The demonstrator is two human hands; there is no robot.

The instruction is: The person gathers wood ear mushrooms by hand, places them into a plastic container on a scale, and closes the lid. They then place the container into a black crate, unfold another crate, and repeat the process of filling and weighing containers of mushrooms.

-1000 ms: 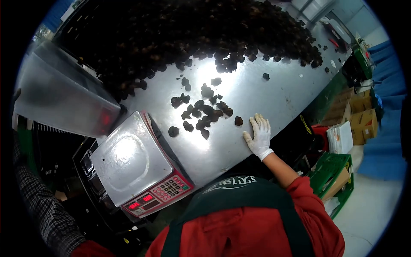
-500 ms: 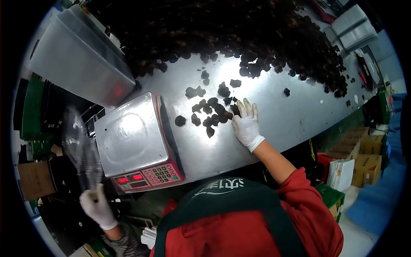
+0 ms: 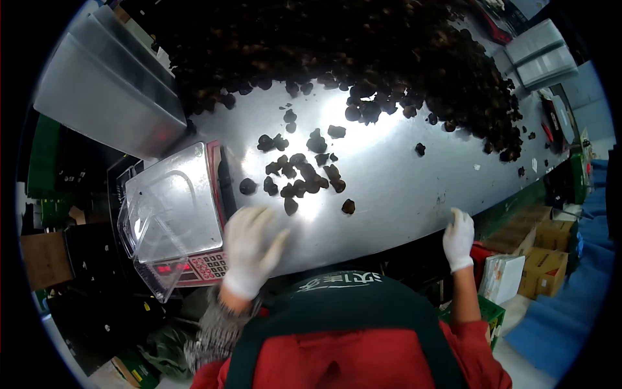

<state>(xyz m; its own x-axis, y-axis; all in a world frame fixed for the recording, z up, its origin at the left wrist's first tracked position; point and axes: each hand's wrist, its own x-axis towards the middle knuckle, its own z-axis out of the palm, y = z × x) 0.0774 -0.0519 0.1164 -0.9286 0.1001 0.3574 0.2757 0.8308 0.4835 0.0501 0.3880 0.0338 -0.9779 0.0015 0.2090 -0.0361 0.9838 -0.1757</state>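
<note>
My left hand, in a white glove and blurred by motion, is over the table's near edge, just right of the digital scale. Its fingers and thumb are apart, and I see nothing held. On the scale's left side leans a clear plastic container, tilted and overlapping the plate and display. My right hand, also gloved, is at the near table edge on the right, fingers loosely bent and nothing visible in it. Small dark mushroom-like pieces lie scattered on the metal table, beyond my left hand.
A large heap of similar dark pieces covers the far part of the table. Tall stacked translucent containers stand behind the scale. More pale containers are at the far right. Cardboard boxes are on the floor at right.
My left hand has moved from the far lower left to the right of the scale, letting go of the clear container, now on the scale. My right hand has left the scattered pieces and moved right.
</note>
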